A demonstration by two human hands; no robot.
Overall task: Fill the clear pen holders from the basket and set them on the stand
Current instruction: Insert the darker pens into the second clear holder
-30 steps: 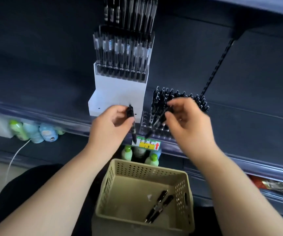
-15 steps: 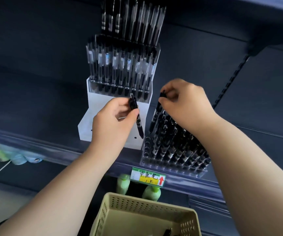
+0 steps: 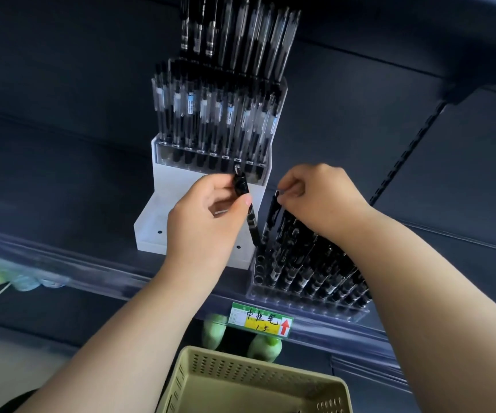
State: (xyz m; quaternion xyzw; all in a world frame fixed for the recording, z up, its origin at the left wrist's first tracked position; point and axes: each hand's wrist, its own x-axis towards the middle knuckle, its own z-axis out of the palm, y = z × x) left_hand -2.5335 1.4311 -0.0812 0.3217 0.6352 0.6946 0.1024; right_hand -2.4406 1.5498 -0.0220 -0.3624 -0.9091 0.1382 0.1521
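Note:
A clear pen holder (image 3: 306, 302) stands on the dark shelf, holding several black pens, with empty holes along its left edge. My left hand (image 3: 205, 222) grips a black pen (image 3: 248, 214), its tip pointing down at the holder's left back corner. My right hand (image 3: 318, 198) pinches the top of another black pen (image 3: 272, 214) that stands in the holder's back row. The white tiered stand (image 3: 163, 225) sits just left of the holder, with filled clear holders (image 3: 214, 162) on its upper steps. The beige basket (image 3: 240, 380) is at the bottom.
A green and yellow price tag (image 3: 260, 321) with a red arrow hangs on the shelf's front rail (image 3: 91, 278). Green bottles (image 3: 263, 348) stand on the lower shelf behind the basket. A slotted upright (image 3: 405, 153) runs up the back wall at the right.
The view has tilted up and drawn closer, so the basket's inside has slipped out of view. My left hand's pen has come down to the holder's corner. My right hand stays pinching its pen's top.

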